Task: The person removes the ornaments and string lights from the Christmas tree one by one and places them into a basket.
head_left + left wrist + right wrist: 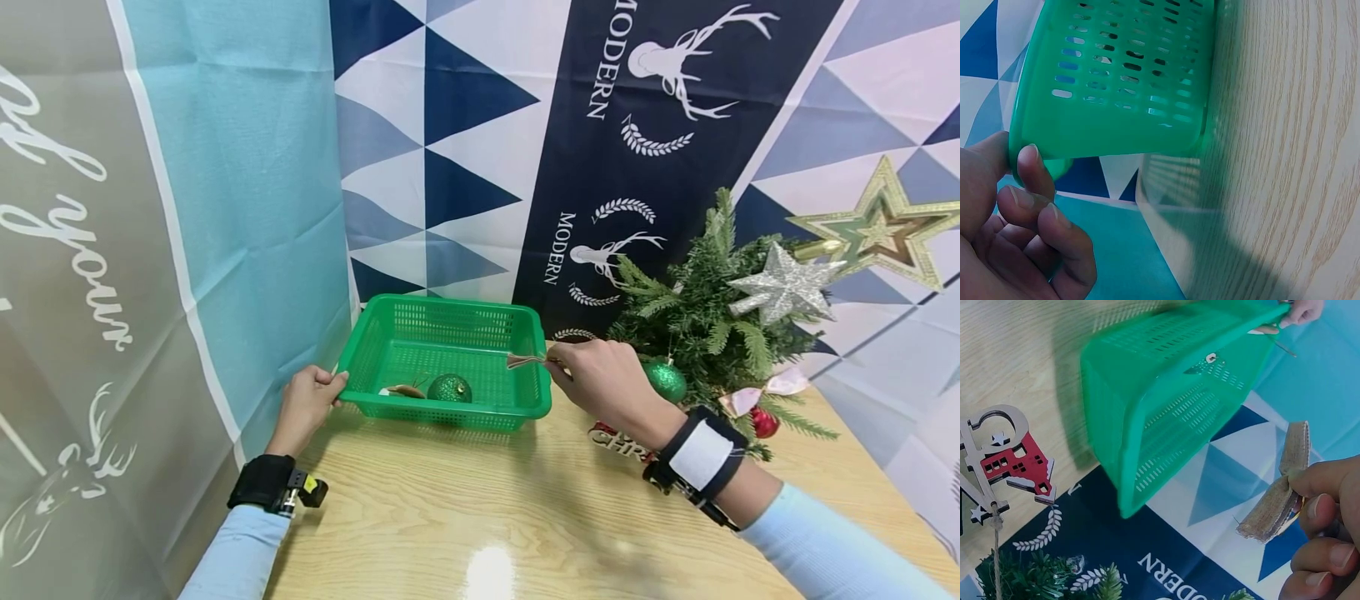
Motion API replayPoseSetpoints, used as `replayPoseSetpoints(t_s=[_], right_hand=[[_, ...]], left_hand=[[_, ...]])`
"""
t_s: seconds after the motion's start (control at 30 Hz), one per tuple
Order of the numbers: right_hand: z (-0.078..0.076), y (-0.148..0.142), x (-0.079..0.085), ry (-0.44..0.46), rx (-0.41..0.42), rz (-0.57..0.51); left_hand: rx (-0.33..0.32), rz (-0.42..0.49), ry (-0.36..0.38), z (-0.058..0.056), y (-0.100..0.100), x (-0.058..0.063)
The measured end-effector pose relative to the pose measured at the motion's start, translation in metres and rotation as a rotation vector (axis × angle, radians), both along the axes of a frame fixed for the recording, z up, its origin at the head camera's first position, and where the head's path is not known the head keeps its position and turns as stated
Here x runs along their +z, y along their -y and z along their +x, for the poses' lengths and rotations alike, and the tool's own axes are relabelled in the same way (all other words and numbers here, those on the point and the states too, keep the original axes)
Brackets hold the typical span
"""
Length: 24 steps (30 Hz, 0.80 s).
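Note:
A green plastic basket [457, 354] stands on the table by the back wall. My left hand [306, 407] holds its left rim, pinching the edge between thumb and fingers in the left wrist view. Between the thumb and fingers of my right hand [609, 385] is a small brownish fabric bow [1277, 500], held above the basket's right rim. Inside the basket lie a green glitter ball [450, 388] and a small brown and white piece [405, 391] that I cannot make out fully.
At the right stands a small Christmas tree [697, 308] with a silver star [787, 285], a green ball [666, 380], a pinkish bow [767, 392] and a red ball [765, 422]. A wooden letter ornament [1019, 459] hangs near it. Patterned cloth backs the table [420, 508].

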State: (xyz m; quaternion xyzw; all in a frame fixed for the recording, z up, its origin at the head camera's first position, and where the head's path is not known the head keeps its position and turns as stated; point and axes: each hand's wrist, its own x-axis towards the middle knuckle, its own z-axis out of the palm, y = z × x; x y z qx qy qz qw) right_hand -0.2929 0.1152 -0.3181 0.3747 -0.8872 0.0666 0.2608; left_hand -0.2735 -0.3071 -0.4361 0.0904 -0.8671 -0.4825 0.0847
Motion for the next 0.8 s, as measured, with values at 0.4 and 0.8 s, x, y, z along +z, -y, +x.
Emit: replayPoseSetpoints(t_s=[0.4, 0.8], right_hand=[[-0.002, 0.002, -0.007, -0.021, 0.013, -0.01], [-0.002, 0.006, -0.013, -0.006, -0.003, 0.011]], left_hand=[[0.006, 0.004, 0.003, 0.0, 0.0, 0.0], [0.007, -0.007, 0.003, -0.001, 0.0, -0.001]])
